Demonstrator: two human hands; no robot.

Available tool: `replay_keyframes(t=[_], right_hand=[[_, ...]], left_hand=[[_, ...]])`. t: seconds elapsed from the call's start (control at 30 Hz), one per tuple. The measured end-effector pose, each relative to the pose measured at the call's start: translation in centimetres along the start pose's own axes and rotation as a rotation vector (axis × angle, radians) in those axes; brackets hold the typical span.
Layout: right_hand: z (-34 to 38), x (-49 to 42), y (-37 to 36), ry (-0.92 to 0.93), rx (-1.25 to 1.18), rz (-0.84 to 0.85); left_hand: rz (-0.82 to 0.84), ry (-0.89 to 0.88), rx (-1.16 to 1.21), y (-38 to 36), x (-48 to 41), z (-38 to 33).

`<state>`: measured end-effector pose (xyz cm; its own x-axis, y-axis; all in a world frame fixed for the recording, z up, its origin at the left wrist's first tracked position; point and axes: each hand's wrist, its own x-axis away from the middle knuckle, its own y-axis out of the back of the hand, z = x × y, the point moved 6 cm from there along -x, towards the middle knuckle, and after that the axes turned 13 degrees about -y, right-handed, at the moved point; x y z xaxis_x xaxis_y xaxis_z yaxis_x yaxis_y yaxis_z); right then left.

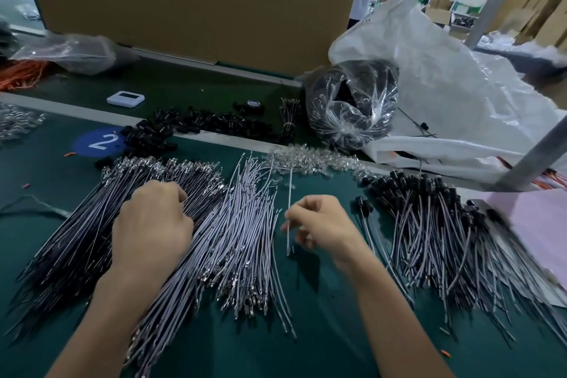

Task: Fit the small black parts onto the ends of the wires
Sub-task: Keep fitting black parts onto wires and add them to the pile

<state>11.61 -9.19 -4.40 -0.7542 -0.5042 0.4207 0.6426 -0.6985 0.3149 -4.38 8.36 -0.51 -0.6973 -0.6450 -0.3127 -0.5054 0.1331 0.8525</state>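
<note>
Three piles of wires lie on the green mat. Black wires (76, 242) with metal ends fan out at the left, grey wires (236, 242) lie in the middle, and wires with black parts fitted (435, 224) are spread at the right. My left hand (152, 224) lies over the black wires, its fingers curled into the pile; what they hold is hidden. My right hand (322, 224) pinches a single grey wire (289, 193) that stands nearly upright. Loose small black parts (190, 124) are heaped along the far strip of the mat.
A clear bag of black parts (349, 104) stands behind the piles, next to a large white plastic sack (445, 77). Clear small pieces (316, 159) lie behind the grey wires. A white device (125, 99), a cardboard wall (196, 0) and a grey metal post (540, 150) border the area.
</note>
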Motion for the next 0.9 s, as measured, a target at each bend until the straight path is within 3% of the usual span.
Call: replay_keyframes(t=[0.13, 0.23, 0.37, 0.57, 0.77, 0.9], right_hand=[[0.9, 0.8, 1.1, 0.148, -0.303, 0.082], [1.2, 1.1, 1.1, 0.188, -0.357, 0.104], [1.6, 1.5, 0.6, 0.226, -0.386, 0.096], [2.0, 2.0, 0.4, 0.31, -0.367, 0.051], [2.9, 3.0, 2.4, 0.576, -0.199, -0.31], [3.5, 3.8, 3.3, 0.713, -0.058, -0.454]], left_hand=[[-0.177, -0.046, 0.024, 1.7, -0.3, -0.5], [-0.242, -0.073, 0.213, 2.4, -0.3, -1.4], [-0.048, 0.077, 0.754, 0.2, -0.3, -3.0], [0.13, 0.091, 1.063, -2.4, 0.9, -6.6], [0.192, 0.174, 1.365, -3.3, 0.3, -7.9], [0.358, 0.288, 1.606, -3.7, -0.2, -8.5]])
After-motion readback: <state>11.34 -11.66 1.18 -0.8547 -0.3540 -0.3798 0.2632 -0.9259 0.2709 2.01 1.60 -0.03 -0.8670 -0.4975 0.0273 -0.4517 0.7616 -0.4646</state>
